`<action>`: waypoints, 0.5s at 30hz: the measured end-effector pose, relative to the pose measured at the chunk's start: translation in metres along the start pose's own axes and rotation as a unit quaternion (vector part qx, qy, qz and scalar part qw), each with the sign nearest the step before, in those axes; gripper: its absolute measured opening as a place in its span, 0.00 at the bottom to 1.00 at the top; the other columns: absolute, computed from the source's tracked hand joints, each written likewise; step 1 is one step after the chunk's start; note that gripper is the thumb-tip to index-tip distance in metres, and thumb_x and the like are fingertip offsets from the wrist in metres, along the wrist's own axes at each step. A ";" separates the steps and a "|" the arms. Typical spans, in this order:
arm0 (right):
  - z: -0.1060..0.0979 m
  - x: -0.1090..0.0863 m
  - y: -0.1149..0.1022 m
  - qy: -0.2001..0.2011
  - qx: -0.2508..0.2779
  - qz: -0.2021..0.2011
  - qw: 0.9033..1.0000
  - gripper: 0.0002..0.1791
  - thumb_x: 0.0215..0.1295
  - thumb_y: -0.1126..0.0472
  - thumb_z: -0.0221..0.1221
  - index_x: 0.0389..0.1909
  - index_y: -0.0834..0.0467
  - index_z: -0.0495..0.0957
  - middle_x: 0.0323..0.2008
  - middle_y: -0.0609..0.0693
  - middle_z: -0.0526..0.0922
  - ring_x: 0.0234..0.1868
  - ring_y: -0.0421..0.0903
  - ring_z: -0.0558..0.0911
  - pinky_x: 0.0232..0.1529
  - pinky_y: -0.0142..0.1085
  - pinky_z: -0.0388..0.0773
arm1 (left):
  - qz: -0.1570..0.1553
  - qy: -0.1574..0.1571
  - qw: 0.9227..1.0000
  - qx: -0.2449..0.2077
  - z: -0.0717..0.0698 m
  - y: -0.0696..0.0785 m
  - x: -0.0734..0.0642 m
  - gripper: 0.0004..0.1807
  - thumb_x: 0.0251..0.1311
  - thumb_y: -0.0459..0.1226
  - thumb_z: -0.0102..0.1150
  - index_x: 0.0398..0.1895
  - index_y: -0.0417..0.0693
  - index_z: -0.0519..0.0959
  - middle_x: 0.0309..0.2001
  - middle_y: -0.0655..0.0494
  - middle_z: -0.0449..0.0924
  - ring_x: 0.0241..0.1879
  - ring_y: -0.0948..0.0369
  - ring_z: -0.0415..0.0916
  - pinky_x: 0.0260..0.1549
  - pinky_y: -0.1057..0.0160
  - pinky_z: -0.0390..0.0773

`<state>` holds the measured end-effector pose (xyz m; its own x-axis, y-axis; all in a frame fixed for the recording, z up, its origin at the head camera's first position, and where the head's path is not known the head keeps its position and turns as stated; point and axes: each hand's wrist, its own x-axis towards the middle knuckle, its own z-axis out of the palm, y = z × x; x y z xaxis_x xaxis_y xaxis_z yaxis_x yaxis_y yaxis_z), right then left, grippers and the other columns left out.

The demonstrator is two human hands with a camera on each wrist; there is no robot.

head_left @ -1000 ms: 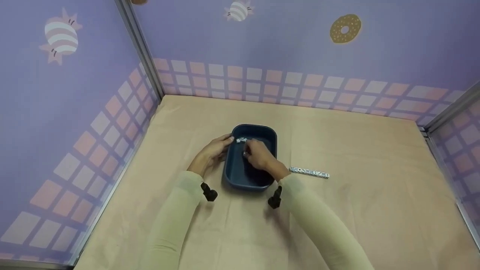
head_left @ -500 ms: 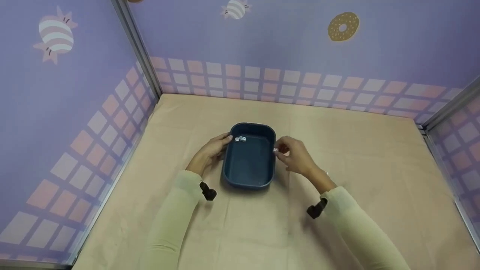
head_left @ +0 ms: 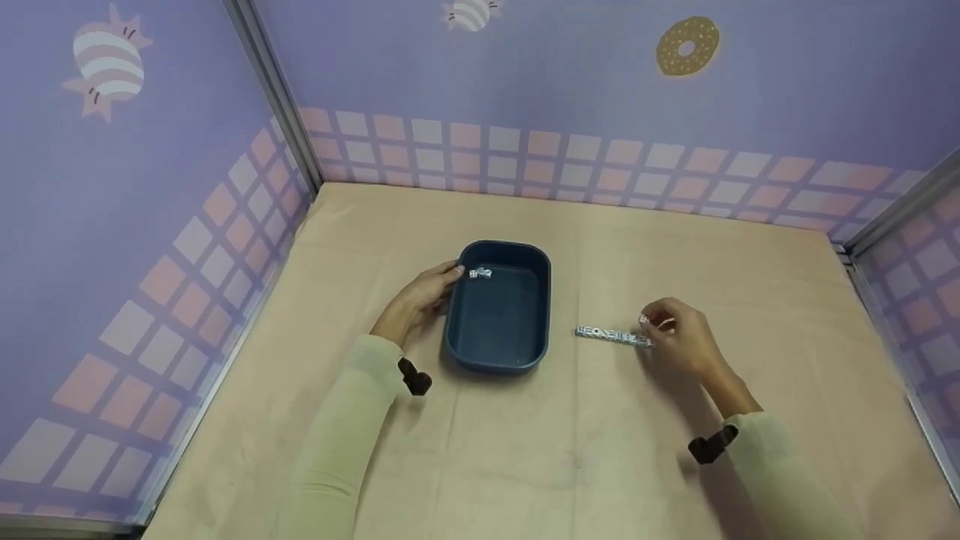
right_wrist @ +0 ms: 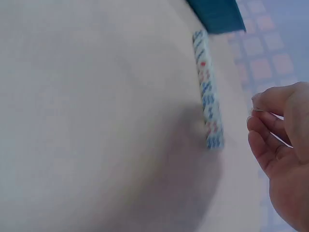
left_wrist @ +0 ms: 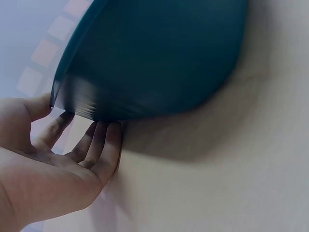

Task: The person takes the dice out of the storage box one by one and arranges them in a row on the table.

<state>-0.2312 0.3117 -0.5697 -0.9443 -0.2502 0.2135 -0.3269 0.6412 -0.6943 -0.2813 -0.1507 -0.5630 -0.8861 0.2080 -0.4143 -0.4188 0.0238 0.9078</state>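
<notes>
A dark blue rectangular box [head_left: 497, 315] stands on the cloth-covered table. My left hand [head_left: 424, 295] grips its left side; in the left wrist view the thumb is at the rim and the other fingers lie against the outer wall. Several small white dice [head_left: 480, 274] sit at the far left inside the box. My right hand [head_left: 684, 337] pinches a white die [head_left: 643, 320] between thumb and fingertips, above the right end of a straight row of dice [head_left: 606, 335]. Blue and red pips show on that row [right_wrist: 207, 92] in the right wrist view, where fingers mostly hide the held die.
A beige cloth [head_left: 517, 450] covers the table. Purple panels with pink and white squares stand along the back wall [head_left: 525, 82], the left wall [head_left: 135, 262] and the right side, joined by metal posts [head_left: 274, 90].
My right hand has moved from inside the box, out past its right rim with a die, to the row's right end. My left hand keeps hold of the box.
</notes>
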 end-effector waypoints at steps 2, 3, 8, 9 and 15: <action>-0.005 -0.009 0.011 0.003 -0.003 0.015 1.000 0.09 0.70 0.71 0.68 0.48 0.65 0.83 0.43 0.57 0.86 0.46 0.54 0.84 0.47 0.36 0.82 | -0.002 0.001 1.000 -0.001 0.000 0.000 -0.001 0.34 0.82 0.49 0.52 0.86 0.55 0.58 0.77 0.50 0.69 0.76 0.51 0.66 0.73 0.51 0.66; -0.007 -0.013 0.016 0.002 -0.006 0.021 1.000 0.09 0.70 0.71 0.68 0.48 0.65 0.83 0.43 0.57 0.86 0.46 0.54 0.84 0.47 0.35 0.81 | -0.004 0.002 1.000 0.000 -0.001 0.001 -0.001 0.34 0.82 0.49 0.52 0.85 0.56 0.58 0.77 0.51 0.69 0.76 0.52 0.66 0.73 0.51 0.66; -0.011 -0.029 0.032 -0.012 -0.021 0.043 0.999 0.08 0.72 0.71 0.66 0.49 0.64 0.83 0.44 0.56 0.85 0.47 0.52 0.83 0.47 0.28 0.78 | -0.005 0.004 1.000 -0.002 -0.002 0.001 -0.001 0.34 0.82 0.48 0.53 0.85 0.55 0.59 0.77 0.51 0.69 0.76 0.52 0.67 0.73 0.51 0.67; -0.012 -0.031 0.034 -0.016 -0.020 0.047 0.999 0.08 0.72 0.71 0.66 0.49 0.64 0.83 0.44 0.56 0.85 0.47 0.52 0.83 0.46 0.26 0.77 | -0.004 0.004 1.000 -0.003 -0.002 0.001 0.000 0.34 0.82 0.48 0.53 0.85 0.55 0.59 0.77 0.51 0.70 0.76 0.52 0.67 0.73 0.51 0.67; -0.009 -0.032 0.036 -0.032 -0.009 0.052 0.998 0.09 0.70 0.73 0.66 0.49 0.63 0.84 0.43 0.55 0.84 0.44 0.50 0.82 0.41 0.25 0.77 | -0.001 -0.001 1.000 -0.004 -0.002 0.000 0.001 0.34 0.82 0.48 0.53 0.85 0.53 0.59 0.77 0.50 0.69 0.76 0.52 0.66 0.73 0.51 0.66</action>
<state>-0.2130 0.3492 -0.5952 -0.9694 -0.2260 0.0959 -0.2274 0.6796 -0.6974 -0.2828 -0.1523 -0.5632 -0.8847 0.2099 -0.4162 -0.4224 0.0165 0.9063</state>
